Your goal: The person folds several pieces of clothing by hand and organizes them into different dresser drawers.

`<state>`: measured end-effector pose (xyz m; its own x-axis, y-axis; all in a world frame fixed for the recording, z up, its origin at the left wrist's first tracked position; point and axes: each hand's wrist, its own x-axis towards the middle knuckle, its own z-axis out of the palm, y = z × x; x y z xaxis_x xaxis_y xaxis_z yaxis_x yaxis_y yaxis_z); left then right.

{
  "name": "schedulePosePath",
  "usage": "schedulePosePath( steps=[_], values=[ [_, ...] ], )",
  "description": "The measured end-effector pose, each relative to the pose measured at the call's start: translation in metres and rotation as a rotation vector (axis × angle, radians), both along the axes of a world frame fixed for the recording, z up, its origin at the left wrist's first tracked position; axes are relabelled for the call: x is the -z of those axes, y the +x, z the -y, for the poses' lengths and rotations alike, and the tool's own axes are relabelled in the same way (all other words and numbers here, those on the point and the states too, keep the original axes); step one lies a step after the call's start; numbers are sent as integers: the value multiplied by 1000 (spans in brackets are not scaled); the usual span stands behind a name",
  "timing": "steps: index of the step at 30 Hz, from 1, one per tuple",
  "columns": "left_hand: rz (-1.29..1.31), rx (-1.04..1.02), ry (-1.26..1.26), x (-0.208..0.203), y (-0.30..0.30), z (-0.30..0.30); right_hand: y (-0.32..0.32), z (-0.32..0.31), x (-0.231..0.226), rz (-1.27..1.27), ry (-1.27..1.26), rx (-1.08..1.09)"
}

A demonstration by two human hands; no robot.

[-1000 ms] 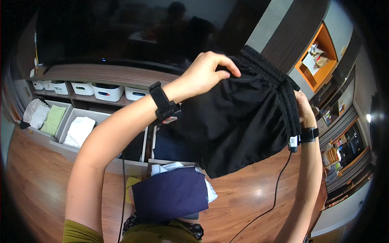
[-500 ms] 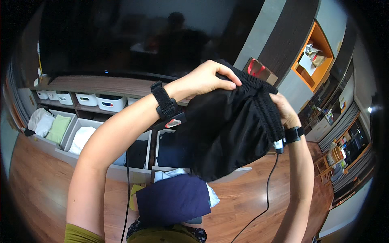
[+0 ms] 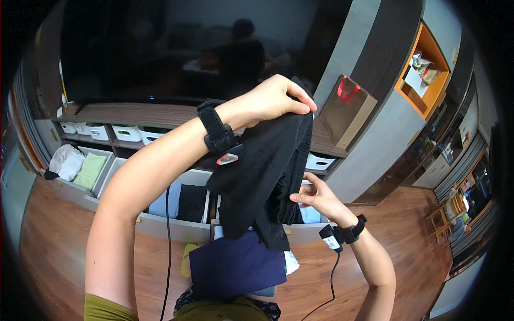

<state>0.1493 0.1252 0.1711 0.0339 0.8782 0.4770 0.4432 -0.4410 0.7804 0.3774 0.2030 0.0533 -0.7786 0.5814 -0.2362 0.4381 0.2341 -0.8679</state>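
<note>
- Head view, left hand: the left fingers (image 3: pixel 306 100) grasp the black garment (image 3: pixel 249 166), pinching its upper edge between thumb and forefinger, so it hangs below them.
- Head view, right hand: the right fingers (image 3: pixel 302 198) are curled at the gathered waistband (image 3: pixel 289 182), lower than the left fingers; whether they grip it or only touch it, I cannot tell.
- Head view, step in hand: this looks like handling and straightening the garment in the air, since its folds hang loose and its lower end is uneven.
- Head view, next move: in my judgement, it calls for a firm left pinch while the right fingers get a sure hold on the waistband, so that the two sides can be brought level.
- Head view, below the fingers: a folded navy cloth (image 3: pixel 235 265) lies close to the body, with the garment's lower end hanging in front of its far edge.
- Head view, left of and below the left fingers: an open drawer (image 3: pixel 174 229) contains pale blue and dark clothes; farther left, a green cloth (image 3: pixel 90 171) lies beside white ones.
- Head view, right of the left fingers: a brown paper bag (image 3: pixel 342 115) stands well apart from them.
</note>
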Motion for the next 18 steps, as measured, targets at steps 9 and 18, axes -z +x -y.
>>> schedulePosePath(
  steps=[9,18],
  values=[
    [-70,90,14,-6,-21,9,-15,-62,39,-40,243,-24],
    [-292,-366,115,18,-78,-2,21,-68,-145,70,34,63]
  ],
)
